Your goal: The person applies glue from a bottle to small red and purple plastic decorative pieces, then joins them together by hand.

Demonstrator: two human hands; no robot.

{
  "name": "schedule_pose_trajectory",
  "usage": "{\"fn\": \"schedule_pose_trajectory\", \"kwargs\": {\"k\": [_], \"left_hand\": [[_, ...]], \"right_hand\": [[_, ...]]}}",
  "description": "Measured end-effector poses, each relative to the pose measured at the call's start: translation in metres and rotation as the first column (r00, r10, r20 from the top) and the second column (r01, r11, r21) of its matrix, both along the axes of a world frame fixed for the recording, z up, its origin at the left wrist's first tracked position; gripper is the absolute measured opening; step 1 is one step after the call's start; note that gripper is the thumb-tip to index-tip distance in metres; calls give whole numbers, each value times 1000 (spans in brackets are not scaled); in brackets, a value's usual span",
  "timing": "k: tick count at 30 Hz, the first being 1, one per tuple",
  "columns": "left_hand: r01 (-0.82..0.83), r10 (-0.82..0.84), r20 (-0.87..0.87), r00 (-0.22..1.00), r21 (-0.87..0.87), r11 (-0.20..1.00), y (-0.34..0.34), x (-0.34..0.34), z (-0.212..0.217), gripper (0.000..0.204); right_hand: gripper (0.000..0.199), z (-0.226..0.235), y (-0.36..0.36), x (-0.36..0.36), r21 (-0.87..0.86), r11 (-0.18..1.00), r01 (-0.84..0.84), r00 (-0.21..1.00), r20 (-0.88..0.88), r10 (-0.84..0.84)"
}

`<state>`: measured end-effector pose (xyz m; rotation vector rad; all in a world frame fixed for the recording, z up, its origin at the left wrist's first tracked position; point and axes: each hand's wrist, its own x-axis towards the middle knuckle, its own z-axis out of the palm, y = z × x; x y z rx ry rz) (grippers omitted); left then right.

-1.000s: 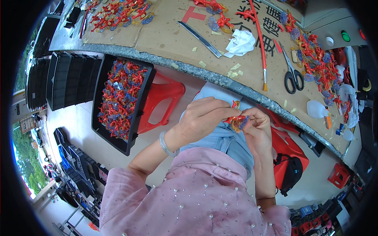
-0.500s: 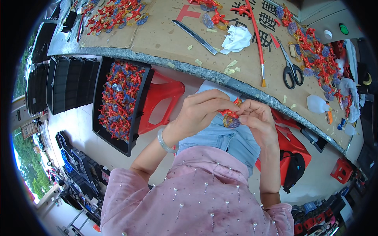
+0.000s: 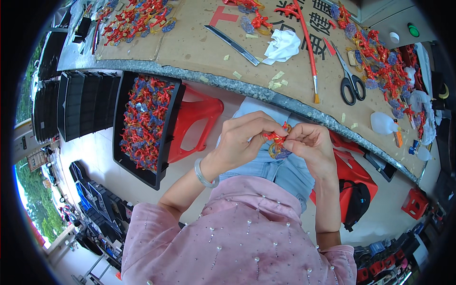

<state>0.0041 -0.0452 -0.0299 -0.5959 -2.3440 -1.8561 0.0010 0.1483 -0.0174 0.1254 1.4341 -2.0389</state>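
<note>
Pink top (image 3: 247,232) studded with small pearl beads, light blue jeans (image 3: 280,166), pale bangle (image 3: 204,175) on the left wrist.

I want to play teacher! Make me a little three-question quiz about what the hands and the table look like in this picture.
1. True or false: both hands pinch one small red, yellow and purple piece above the lap.
2. What fills the black tray beside the red stool? A) scissors B) small red and purple pieces C) white cloths
3. Fill in: the bracelet sits on the ___ wrist.

Key
1. True: the left hand and the right hand meet on it.
2. B. The scissors and the white cloth lie on the cardboard-covered table.
3. Left.
</note>
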Motion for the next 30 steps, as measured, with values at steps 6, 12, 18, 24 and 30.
{"fn": "schedule_pose_trajectory", "kwargs": {"k": [6,12,18,24,30], "left_hand": [[-36,36,-24,999,-18,999,5,1,-2,34],[-56,56,47,997,6,998,-5,14,3,33],[-118,124,76,989,-81,990,-72,28,-12,31],[-813,848,-197,493,-453,367,-224,43,-53,12],[-750,815,-331,475,-637,178,-288,53,-66,9]], "right_hand": [[7,-4,4,3,29,999,42,999,2,-42],[7,-6,1,7,-5,999,-46,999,10,46],[12,3,-25,1,134,991,-31,999,-19,34],[12,2,-11,3,132,991,-32,996,-73,41],[9,-25,-19,5,110,989,-103,995,-6,104]]}}
